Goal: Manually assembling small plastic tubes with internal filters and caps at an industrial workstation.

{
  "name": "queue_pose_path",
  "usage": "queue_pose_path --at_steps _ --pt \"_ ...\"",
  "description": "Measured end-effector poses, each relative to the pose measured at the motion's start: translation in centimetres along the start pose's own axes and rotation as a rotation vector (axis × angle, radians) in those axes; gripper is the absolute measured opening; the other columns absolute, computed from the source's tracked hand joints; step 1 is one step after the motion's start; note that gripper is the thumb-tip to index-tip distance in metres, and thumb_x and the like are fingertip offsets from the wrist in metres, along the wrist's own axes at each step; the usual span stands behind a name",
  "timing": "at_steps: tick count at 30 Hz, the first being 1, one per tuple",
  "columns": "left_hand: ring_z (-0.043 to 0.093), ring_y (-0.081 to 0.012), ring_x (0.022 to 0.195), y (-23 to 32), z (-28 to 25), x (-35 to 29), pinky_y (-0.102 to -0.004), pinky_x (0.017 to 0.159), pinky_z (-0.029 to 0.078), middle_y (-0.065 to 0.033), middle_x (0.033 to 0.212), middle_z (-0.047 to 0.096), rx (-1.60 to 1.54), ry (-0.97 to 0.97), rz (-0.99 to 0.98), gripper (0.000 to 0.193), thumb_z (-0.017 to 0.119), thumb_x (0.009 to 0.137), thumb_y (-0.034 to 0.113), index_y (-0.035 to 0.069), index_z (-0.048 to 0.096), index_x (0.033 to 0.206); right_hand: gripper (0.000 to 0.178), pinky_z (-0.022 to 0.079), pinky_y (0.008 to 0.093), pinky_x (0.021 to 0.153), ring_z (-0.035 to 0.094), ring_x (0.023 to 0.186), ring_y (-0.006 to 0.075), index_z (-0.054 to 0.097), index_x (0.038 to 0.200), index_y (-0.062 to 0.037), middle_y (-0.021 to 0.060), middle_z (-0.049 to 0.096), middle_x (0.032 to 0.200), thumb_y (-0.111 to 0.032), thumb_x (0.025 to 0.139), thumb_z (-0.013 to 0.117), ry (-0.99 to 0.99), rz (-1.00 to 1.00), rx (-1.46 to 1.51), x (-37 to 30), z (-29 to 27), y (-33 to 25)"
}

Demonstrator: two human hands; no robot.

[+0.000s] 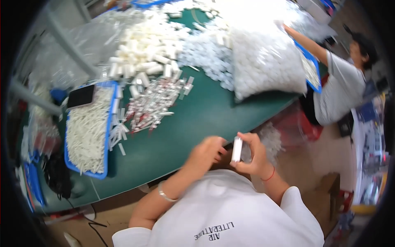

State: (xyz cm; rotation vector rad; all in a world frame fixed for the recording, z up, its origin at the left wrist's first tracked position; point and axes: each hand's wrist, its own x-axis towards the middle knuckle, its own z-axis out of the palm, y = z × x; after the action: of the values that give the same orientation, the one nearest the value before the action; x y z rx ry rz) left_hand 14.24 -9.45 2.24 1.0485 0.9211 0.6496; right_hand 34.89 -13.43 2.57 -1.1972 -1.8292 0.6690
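While right hand (255, 154) pinches smooth white plastic tube (236, 149), left hand (205, 153) curls, grip unclear.

right hand (253, 154) pinching white tube (236, 149), green table (193, 119)

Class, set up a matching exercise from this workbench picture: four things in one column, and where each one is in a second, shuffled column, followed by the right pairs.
Things
1. small white tube
2. dark phone
3. big clear bag of white parts
4. silver bracelet

Places
A. on the rim of the blue tray of white sticks
B. on the left wrist
C. upright in the right hand, near the left hand
D. at the far side of the green table, by the co-worker

Pairs: 1-C, 2-A, 3-D, 4-B
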Motion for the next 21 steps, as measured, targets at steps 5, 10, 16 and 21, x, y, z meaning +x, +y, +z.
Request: queue_pose_path --at_steps 5,10,16,21 --pt "0.059 -0.0242 0.080 3.1 -5.4 -2.1 -0.0327 0.069 0.049 -0.0121 0.099 0.061 0.867 0.494 0.557 0.024 0.064 0.085 0.002 0.003 0.062 0.109 0.058 0.044 0.0306 0.085 0.054 0.096 0.0120 0.045 0.124 -0.0003 0.0048 0.056 0.103 -0.009 0.076 0.076 0.165 0.602 0.518 -9.7 -3.4 6.2" --pt "0.055 -0.0350 0.105 1.5 -10.4 -3.3 -0.0407 0.091 0.046 -0.0174 0.115 0.058 1.284 0.530 0.595 0.026 0.065 0.084 0.004 -0.002 0.062 0.109 0.060 0.046 0.0315 0.086 0.055 0.097 0.0170 0.052 0.119 0.0027 0.0081 0.057 0.106 -0.033 0.079 0.078 0.022 1.194 0.270 -20.1 -2.6 13.7" --pt "0.052 -0.0347 0.112 1.0 -12.2 -1.5 -0.0401 0.097 0.043 -0.0179 0.119 0.054 1.350 0.484 0.610 0.035 0.065 0.083 0.006 -0.005 0.056 0.115 0.063 0.049 0.0321 0.079 0.062 0.095 0.0202 0.055 0.125 0.0035 0.0166 0.066 0.111 -0.032 0.078 0.078 0.225 0.870 -0.300 -26.3 -0.7 18.7" --pt "0.055 -0.0335 0.108 1.7 -14.3 -1.7 -0.0395 0.094 0.045 -0.0160 0.115 0.059 1.313 0.506 0.642 0.029 0.065 0.083 0.007 -0.002 0.061 0.111 0.026 0.050 0.0291 0.071 0.063 0.079 0.0143 0.067 0.098 0.0014 0.0101 0.069 0.093 -0.017 0.081 0.074 -0.196 0.743 0.007 -9.2 -3.8 7.7"
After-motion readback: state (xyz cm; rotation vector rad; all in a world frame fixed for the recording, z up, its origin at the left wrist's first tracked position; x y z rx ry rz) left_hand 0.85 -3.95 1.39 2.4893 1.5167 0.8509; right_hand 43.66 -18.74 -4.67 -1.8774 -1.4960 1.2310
